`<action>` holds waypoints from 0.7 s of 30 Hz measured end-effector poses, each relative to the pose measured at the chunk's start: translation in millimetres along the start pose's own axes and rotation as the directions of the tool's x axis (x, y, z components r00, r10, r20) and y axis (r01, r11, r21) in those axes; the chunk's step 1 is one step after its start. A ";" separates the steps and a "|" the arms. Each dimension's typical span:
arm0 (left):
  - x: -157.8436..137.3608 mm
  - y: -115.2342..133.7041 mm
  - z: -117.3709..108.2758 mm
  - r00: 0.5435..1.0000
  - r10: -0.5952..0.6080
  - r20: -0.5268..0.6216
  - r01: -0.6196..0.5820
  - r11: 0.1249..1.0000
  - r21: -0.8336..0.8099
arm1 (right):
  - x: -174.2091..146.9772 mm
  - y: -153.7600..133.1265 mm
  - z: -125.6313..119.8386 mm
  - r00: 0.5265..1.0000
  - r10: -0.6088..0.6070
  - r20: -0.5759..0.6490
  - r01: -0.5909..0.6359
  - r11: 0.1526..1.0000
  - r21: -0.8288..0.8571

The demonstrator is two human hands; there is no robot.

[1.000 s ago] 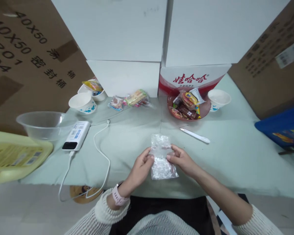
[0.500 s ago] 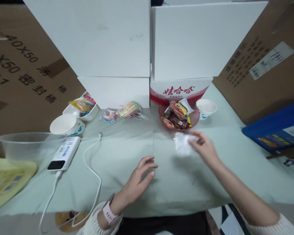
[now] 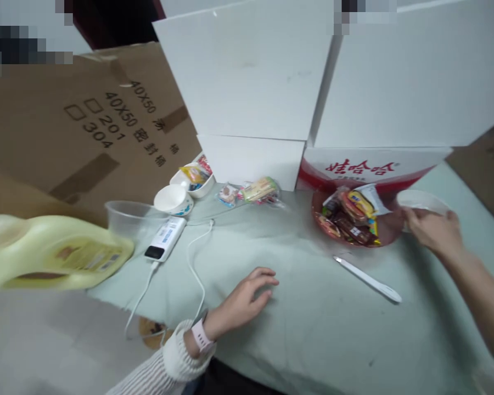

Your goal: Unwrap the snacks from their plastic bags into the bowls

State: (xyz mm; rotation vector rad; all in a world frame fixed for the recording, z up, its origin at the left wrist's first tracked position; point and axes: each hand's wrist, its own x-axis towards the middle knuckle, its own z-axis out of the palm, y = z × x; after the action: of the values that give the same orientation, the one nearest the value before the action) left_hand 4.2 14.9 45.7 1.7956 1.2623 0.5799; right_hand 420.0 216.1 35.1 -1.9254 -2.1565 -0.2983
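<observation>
My right hand (image 3: 436, 227) is at the white paper bowl (image 3: 424, 200) on the right, its fingers over the bowl's near side. The hand is slightly blurred and hides the bowl's front, so whether it grips the rim or holds something inside cannot be made out. Left of that bowl stands a reddish see-through bowl (image 3: 321, 222) heaped with wrapped snacks (image 3: 356, 216). A slim white-handled knife (image 3: 368, 278) lies on the cloth in front of it. Over the middle of the table, my left hand (image 3: 247, 296) holds nothing, fingers loosely bent and apart.
Wrapped snacks (image 3: 257, 190) lie before the white boxes (image 3: 247, 159). At left are a snack-filled white container (image 3: 203, 188), another paper bowl (image 3: 170, 200), a clear tub (image 3: 127, 219), a power bank (image 3: 164, 238) with a white cable (image 3: 193, 269), and a yellow jug (image 3: 66, 252).
My right hand has moved right from in front of the snack bowl to the paper bowl. The white crumpled tissue it held is out of sight. The knife now shows, and my view has shifted left.
</observation>
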 end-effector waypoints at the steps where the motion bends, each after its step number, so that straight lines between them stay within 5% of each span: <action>1: 2.4 -2.5 -5.8 0.999 0.001 -0.037 0.000 0.999 0.033 | -0.8 4.9 0.9 1.000 0.021 0.013 -0.021 0.999 -0.029; 5: 23.5 -19.8 -43.2 0.956 0.024 -0.294 0.045 0.973 0.226 | -10.3 18.4 -10.0 0.990 0.033 -0.136 -0.052 0.990 -0.133; 9: 60.4 -42.7 -88.7 0.883 0.030 -0.468 0.180 0.899 0.398 | -39.3 -16.2 -28.4 0.896 -0.235 -0.377 0.261 0.965 0.019; 15: 120.9 -55.9 -116.8 0.875 0.042 -0.483 0.212 0.863 0.459 | -92.5 -109.4 -19.2 0.869 -0.401 -0.291 0.480 0.826 0.295; 21: 171.5 -46.0 -104.7 0.899 0.048 -0.435 0.162 0.887 0.432 | -103.3 -132.3 6.3 0.847 -0.482 -0.225 0.530 0.801 0.278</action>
State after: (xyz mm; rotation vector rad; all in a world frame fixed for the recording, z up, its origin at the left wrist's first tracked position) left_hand -33.4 217.5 47.2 2.0712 1.8842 0.7199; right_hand 299.4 105.4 -2.1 -1.0870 -2.4053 -0.1418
